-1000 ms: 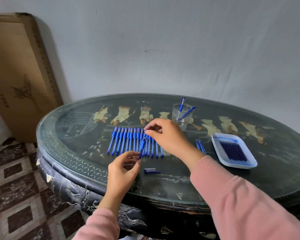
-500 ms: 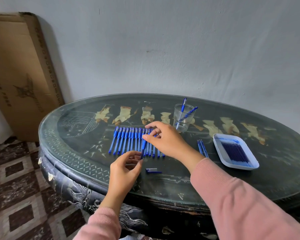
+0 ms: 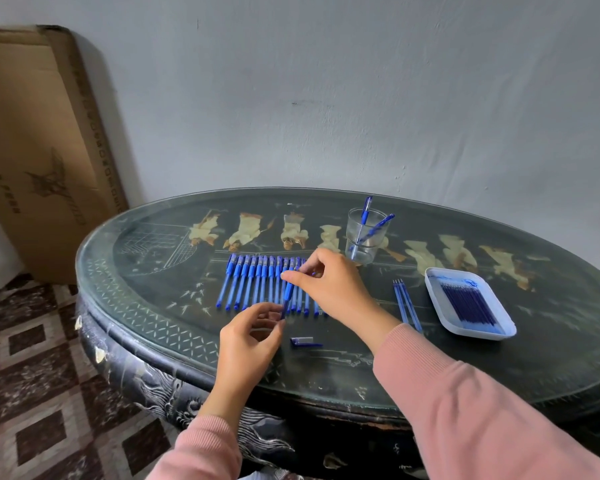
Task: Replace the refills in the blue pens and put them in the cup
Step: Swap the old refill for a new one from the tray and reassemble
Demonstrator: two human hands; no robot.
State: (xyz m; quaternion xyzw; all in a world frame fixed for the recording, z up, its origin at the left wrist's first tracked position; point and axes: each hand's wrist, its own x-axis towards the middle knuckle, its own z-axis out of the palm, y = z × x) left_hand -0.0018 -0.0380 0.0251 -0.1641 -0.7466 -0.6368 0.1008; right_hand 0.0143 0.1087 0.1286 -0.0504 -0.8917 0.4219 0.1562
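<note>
A dark oval table (image 3: 551, 323) with pale inlaid figures stands near a grey wall (image 3: 361, 98). A flat cardboard box (image 3: 42, 150) leans on this wall at left, above a checkered floor (image 3: 32, 393).

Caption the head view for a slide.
Left hand and right hand hold one blue pen over the pen row; two pens stand in the glass cup, refills in the white tray.

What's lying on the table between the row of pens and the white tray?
Three thin blue refills, side by side, as the head view shows.
</note>
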